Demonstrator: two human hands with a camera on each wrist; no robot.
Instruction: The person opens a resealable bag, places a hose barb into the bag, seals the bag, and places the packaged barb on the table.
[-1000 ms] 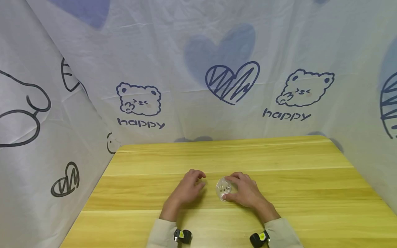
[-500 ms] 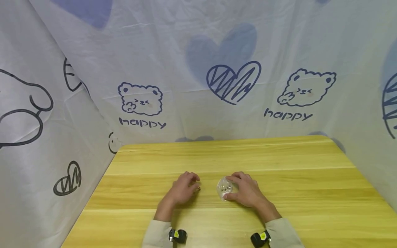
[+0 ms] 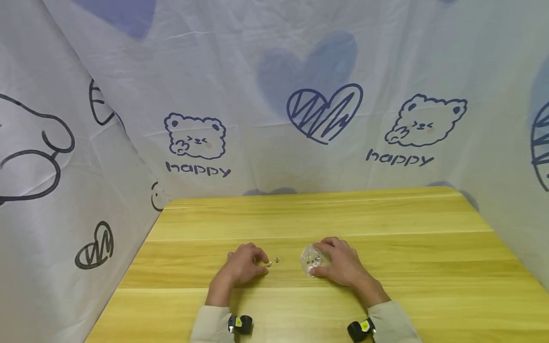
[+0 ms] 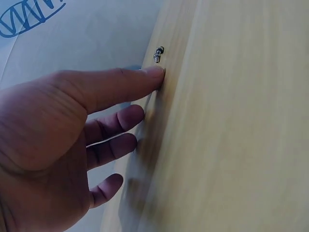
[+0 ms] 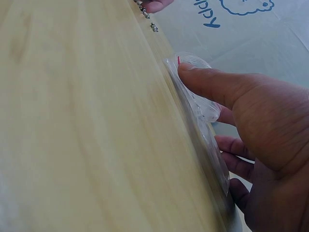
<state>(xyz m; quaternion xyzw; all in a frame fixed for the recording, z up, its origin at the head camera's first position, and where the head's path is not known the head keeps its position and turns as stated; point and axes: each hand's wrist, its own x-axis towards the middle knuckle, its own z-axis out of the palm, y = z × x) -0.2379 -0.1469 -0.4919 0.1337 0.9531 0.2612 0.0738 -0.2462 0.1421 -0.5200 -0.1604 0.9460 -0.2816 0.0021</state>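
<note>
My left hand (image 3: 243, 265) is low over the table, its thumb and index finger apart and loosely bent. Right at those fingertips lie several small shiny metal pieces (image 3: 276, 260), one of them above the thumb in the left wrist view (image 4: 158, 54). My right hand (image 3: 340, 263) holds a clear plastic bag (image 3: 308, 261) by its edge. The thumb lies over the bag's top in the right wrist view, near a short red mark, and the other fingers are behind it. More small shiny pieces show inside the bag in the head view.
The wood-grain table (image 3: 386, 219) reaches back to a white cloth (image 3: 266, 143) printed with hearts and bears, which also hangs at the left and right. Each wrist carries a small black camera (image 3: 245, 325) on a strap.
My left hand has moved left, away from the bag, and small metal pieces now show on the table by its fingertips. The right hand and the bag stay about where they were.
</note>
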